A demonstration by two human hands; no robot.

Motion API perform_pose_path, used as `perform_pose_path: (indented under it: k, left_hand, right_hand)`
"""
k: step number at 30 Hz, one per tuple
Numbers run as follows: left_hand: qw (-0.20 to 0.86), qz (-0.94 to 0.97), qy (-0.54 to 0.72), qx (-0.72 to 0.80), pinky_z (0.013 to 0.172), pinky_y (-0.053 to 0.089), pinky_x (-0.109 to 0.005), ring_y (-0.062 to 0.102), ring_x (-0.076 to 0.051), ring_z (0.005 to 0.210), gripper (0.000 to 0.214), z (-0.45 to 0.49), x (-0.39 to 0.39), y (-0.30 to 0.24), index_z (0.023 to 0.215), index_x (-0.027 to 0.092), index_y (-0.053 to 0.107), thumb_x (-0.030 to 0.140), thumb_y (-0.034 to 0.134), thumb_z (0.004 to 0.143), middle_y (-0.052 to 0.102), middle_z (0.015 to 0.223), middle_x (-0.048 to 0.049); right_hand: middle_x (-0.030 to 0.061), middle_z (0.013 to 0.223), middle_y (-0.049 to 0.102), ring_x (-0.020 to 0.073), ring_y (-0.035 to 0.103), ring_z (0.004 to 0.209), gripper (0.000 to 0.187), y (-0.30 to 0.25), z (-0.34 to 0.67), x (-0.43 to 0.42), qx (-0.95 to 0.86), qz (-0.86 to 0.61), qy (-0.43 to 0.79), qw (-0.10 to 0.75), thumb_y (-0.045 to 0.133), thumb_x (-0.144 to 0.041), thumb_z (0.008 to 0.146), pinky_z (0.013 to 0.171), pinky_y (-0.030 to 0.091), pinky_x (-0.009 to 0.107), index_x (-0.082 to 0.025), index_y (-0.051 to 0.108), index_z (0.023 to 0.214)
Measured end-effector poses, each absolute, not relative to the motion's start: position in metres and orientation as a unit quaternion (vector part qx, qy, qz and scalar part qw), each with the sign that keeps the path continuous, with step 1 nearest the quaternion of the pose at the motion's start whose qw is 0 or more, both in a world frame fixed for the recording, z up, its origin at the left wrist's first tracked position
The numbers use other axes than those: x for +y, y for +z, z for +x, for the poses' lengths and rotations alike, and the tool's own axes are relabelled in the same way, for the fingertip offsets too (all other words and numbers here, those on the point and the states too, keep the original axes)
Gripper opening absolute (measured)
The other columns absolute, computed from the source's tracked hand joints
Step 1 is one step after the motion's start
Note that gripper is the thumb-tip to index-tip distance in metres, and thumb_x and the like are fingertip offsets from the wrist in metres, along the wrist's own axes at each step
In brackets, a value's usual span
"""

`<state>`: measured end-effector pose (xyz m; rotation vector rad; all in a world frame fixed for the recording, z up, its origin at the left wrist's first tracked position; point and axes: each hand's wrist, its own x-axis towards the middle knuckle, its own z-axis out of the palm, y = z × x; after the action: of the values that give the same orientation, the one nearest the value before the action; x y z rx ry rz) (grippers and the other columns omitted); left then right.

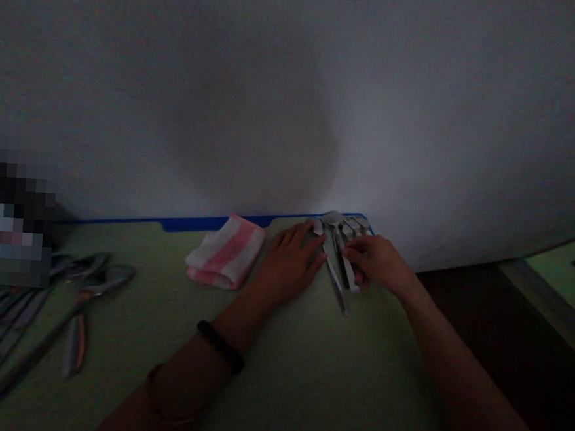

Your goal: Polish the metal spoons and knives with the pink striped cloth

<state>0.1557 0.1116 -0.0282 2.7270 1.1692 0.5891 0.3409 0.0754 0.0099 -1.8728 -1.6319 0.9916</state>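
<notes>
My left hand (292, 258) lies palm down on the green tabletop, fingers stretched out. Its fingertips touch a spoon (335, 279) whose bowl shows just past them. My right hand (375, 264) has its fingers bent in a pinch over the cutlery handles. It closes on a piece of cutlery there; which one is partly hidden by the fingers. Between the hands lies a larger spoon (334, 217), bowl toward the wall. Several forks (356, 225) lie side by side at the table's far right corner, their handles partly under my right hand.
A folded white cloth with pink stripes (226, 252) lies left of my left hand. More cutlery and utensils (19, 315) are heaped at the left. The blue table edge (193, 224) runs along the grey wall (255, 108). Beyond the right corner is a dark gap, then another green surface (569, 268).
</notes>
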Motion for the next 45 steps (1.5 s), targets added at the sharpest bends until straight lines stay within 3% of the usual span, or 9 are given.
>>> perform_pose_path:
  k: [4, 14, 18, 22, 30, 38, 45]
  left_hand:
    - [0.048, 0.905, 0.179, 0.384, 0.104, 0.022, -0.043, 0.027, -0.024, 0.128, 0.040, 0.156, 0.113, -0.030, 0.128, 0.028, 0.039, 0.041, 0.031, 0.092, 0.030, 0.142, -0.0027]
    - [0.041, 0.915, 0.161, 0.368, 0.104, 0.020, -0.045, 0.023, -0.025, 0.130, 0.044, 0.156, 0.113, -0.029, 0.135, 0.032, 0.029, 0.042, 0.030, 0.092, 0.026, 0.144, -0.0005]
    - [0.050, 0.928, 0.151, 0.337, 0.105, 0.018, -0.046, 0.019, -0.025, 0.132, 0.042, 0.156, 0.113, -0.028, 0.134, 0.035, 0.029, 0.041, 0.028, 0.093, 0.025, 0.145, 0.0021]
    - [0.060, 0.935, 0.150, 0.316, 0.106, 0.016, -0.045, 0.018, -0.024, 0.132, 0.042, 0.157, 0.114, -0.028, 0.135, 0.034, 0.029, 0.041, 0.028, 0.093, 0.026, 0.145, 0.0026]
    - [0.057, 0.941, 0.152, 0.298, 0.107, 0.013, -0.046, 0.017, -0.024, 0.133, 0.042, 0.162, 0.117, -0.028, 0.131, 0.030, 0.037, 0.042, 0.027, 0.093, 0.029, 0.144, 0.0014]
    - [0.063, 0.947, 0.156, 0.274, 0.107, 0.011, -0.045, 0.018, -0.023, 0.132, 0.041, 0.166, 0.118, -0.029, 0.133, 0.027, 0.034, 0.037, 0.025, 0.094, 0.034, 0.141, -0.0001]
    - [0.065, 0.937, 0.172, 0.295, 0.107, 0.016, -0.042, 0.022, -0.023, 0.131, 0.043, 0.166, 0.119, -0.031, 0.133, 0.027, 0.032, 0.039, 0.032, 0.092, 0.028, 0.143, -0.0030]
  right_hand:
    - [-0.0015, 0.045, 0.057, 0.0085, 0.046, 0.029, 0.020, 0.012, 0.337, 0.075, -0.603, -0.701, 0.315, 0.214, 0.050, -0.030, 0.079, 0.035, 0.036, 0.021, -0.014, 0.060, 0.085]
    - [0.0022, 0.061, 0.064, 0.0096, 0.054, 0.040, 0.015, 0.013, 0.330, 0.075, -0.633, -0.720, 0.215, 0.184, 0.054, -0.027, 0.077, 0.052, 0.043, 0.025, -0.015, 0.058, 0.085]
    - [0.0061, 0.073, 0.067, 0.0159, 0.062, 0.060, 0.014, 0.018, 0.331, 0.073, -0.664, -0.720, 0.123, 0.158, 0.053, -0.028, 0.078, 0.060, 0.044, 0.029, -0.017, 0.061, 0.082]
    - [0.0086, 0.083, 0.067, 0.0199, 0.062, 0.075, 0.020, 0.019, 0.340, 0.072, -0.667, -0.730, 0.046, 0.142, 0.053, -0.028, 0.078, 0.069, 0.044, 0.032, -0.018, 0.062, 0.092]
    - [0.0099, 0.080, 0.067, 0.0213, 0.062, 0.075, 0.029, 0.009, 0.343, 0.070, -0.650, -0.753, 0.036, 0.092, 0.049, -0.032, 0.081, 0.068, 0.043, 0.033, -0.018, 0.059, 0.103]
    - [0.0124, 0.089, 0.066, 0.0234, 0.061, 0.080, 0.029, 0.005, 0.341, 0.076, -0.651, -0.757, 0.016, 0.055, 0.045, -0.029, 0.082, 0.067, 0.042, 0.034, -0.017, 0.057, 0.106]
    - [0.0091, 0.095, 0.062, 0.0211, 0.059, 0.081, 0.032, 0.014, 0.351, 0.068, -0.657, -0.747, -0.002, 0.099, 0.048, -0.039, 0.081, 0.070, 0.044, 0.034, -0.022, 0.059, 0.106]
